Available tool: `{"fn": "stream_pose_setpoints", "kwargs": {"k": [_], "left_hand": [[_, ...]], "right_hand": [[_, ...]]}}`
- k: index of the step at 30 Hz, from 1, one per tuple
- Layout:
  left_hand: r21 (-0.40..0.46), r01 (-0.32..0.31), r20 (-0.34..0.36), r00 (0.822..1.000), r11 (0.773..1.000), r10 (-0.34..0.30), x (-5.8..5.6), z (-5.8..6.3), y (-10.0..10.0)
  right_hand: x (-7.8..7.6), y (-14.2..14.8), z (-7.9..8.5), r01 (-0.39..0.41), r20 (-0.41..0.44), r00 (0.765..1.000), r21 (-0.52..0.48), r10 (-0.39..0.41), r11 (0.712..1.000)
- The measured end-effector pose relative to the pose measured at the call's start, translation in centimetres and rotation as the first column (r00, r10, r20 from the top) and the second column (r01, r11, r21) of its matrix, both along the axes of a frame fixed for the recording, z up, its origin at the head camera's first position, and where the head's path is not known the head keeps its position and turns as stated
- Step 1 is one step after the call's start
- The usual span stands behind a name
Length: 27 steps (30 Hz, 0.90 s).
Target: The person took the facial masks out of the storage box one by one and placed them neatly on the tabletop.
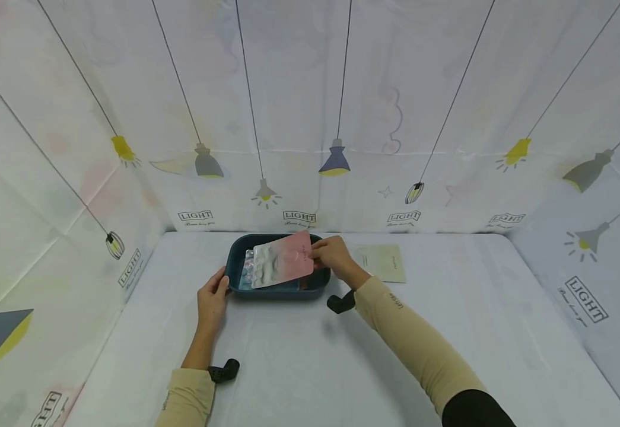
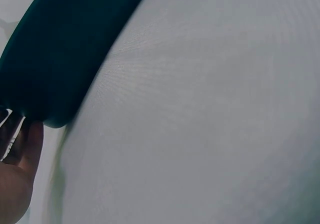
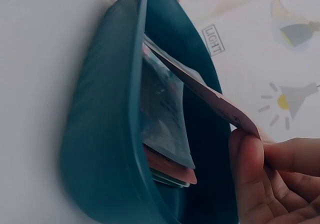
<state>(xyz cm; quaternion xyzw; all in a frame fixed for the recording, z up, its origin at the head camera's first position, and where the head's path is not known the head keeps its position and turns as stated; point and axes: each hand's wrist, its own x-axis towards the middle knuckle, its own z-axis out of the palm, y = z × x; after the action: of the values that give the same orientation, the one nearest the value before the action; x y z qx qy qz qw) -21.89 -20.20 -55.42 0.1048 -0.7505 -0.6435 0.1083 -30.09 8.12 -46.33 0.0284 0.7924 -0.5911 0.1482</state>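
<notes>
A dark teal plastic basin [image 1: 280, 294] stands at the far side of the white table. My left hand [image 1: 212, 303] grips its left end, thumb at the rim. Over the basin, my right hand [image 1: 337, 260] pinches the right edge of a flat pink-and-white packet [image 1: 288, 261], which looks like a sheet mask sachet. The right wrist view has this packet [image 3: 215, 101] tilted, its far end low inside the basin and its held edge raised near the rim. Beneath it, several other flat packets [image 3: 167, 114] lie stacked in the basin. The left wrist view catches mostly the basin's outer wall [image 2: 55, 54].
Right of the basin, a pale yellow-green packet [image 1: 387, 263] lies flat on the table, partly behind my right hand. White cloth [image 1: 299, 362] covers the table. A curtain printed with lamps [image 1: 310, 107] hangs behind and along both sides.
</notes>
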Motion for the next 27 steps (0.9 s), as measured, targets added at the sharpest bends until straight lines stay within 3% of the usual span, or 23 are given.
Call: {"fn": "stream_pose_setpoints", "kwargs": {"k": [14,27], "left_hand": [[0.016,0.009,-0.023,1.0,1.0,-0.008,0.0,-0.2,0.0],[0.015,0.009,0.003,1.0,1.0,-0.009,0.1,-0.1,-0.1]], "right_hand": [[-0.6,2.4,0.4,0.015,0.029,0.999,-0.012,-0.015,1.0],[-0.4,5.0,1.1,-0.039,0.011,0.999,-0.051,0.04,0.998]]}}
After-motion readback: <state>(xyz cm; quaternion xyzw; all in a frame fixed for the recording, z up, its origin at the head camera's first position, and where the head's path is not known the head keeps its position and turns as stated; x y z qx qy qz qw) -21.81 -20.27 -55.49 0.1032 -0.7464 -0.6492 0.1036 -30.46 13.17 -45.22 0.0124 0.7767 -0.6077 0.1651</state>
